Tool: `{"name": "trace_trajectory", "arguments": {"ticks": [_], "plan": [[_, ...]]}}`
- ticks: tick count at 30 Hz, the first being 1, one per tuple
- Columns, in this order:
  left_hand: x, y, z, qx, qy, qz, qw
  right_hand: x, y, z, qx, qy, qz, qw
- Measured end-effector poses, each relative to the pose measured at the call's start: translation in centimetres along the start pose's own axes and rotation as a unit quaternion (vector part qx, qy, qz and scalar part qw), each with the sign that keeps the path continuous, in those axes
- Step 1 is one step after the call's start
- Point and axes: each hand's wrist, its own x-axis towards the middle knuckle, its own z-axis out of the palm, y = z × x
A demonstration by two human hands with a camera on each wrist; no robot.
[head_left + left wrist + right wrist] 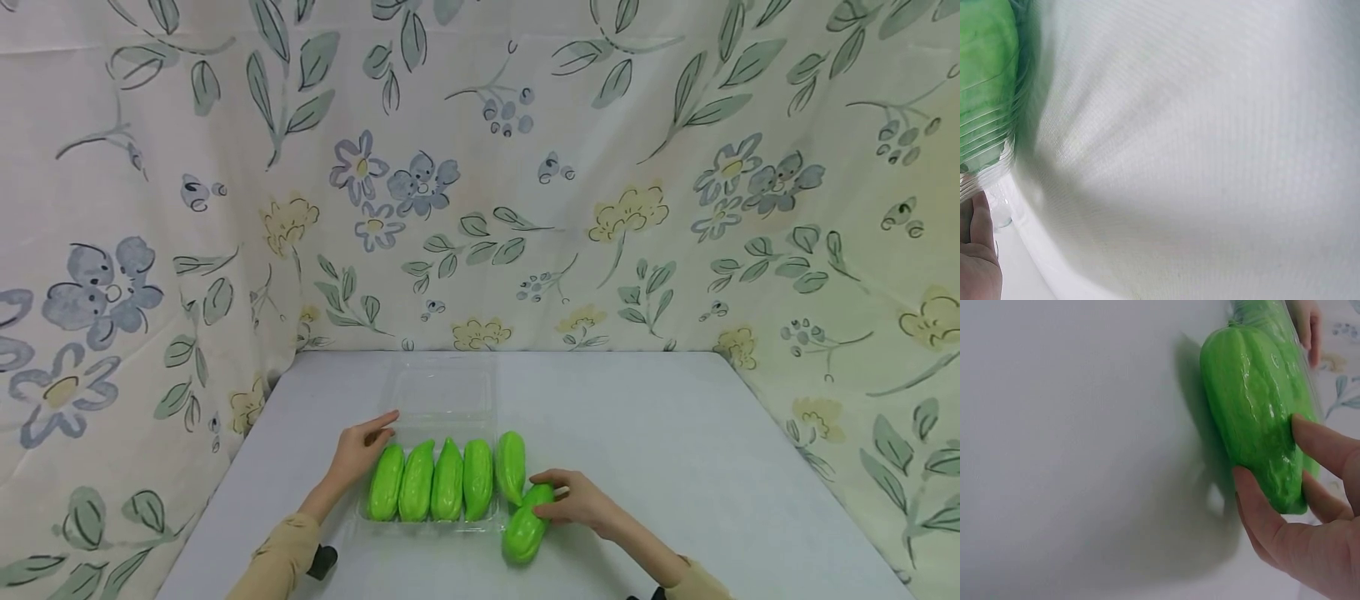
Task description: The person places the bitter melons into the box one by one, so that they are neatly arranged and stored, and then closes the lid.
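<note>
My right hand (581, 504) grips a glossy green ridged gourd (522, 533) by its narrower end. In the right wrist view, thumb and fingers (1257, 494) lie on either side of this gourd (1250, 394). It is tilted, just right of a clear plastic clamshell box (431, 527) whose lid lies open toward the back. Several similar gourds (447, 483) lie side by side in the box. Another gourd (512, 462) is at the box's right edge, touching or nearly touching the held one. My left hand (358, 450) holds the box's left edge near the hinge; its fingertips are partly hidden.
The box stands on a white table (637, 417). A floral curtain (480, 208) hangs behind the table and along both sides. The open lid (442, 387) takes up room behind the row of gourds. A small black object (322, 562) is at the left sleeve.
</note>
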Motion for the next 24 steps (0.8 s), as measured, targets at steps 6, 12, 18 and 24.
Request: {"name": "trace_trajectory", "arguments": {"ticks": [6, 12, 18, 24], "plan": [[0.0, -0.2, 0.0, 0.005, 0.000, -0.008, 1.0000, -0.3, -0.2, -0.8, 0.011, -0.004, -0.003, 0.9999], [0.0, -0.1, 0.0, 0.002, 0.002, -0.015, 0.9999, -0.4, -0.6, -1.6, 0.006, -0.002, -0.009, 0.9999], [0.0, -0.1, 0.0, -0.001, 0.001, -0.002, 1.0000, -0.4, -1.0, -2.1, 0.007, -0.008, -0.008, 0.9999], [-0.1, -0.2, 0.0, -0.009, -0.002, 0.009, 0.9999, -0.7, -1.3, -2.3, 0.010, -0.015, 0.000, 0.9998]]}}
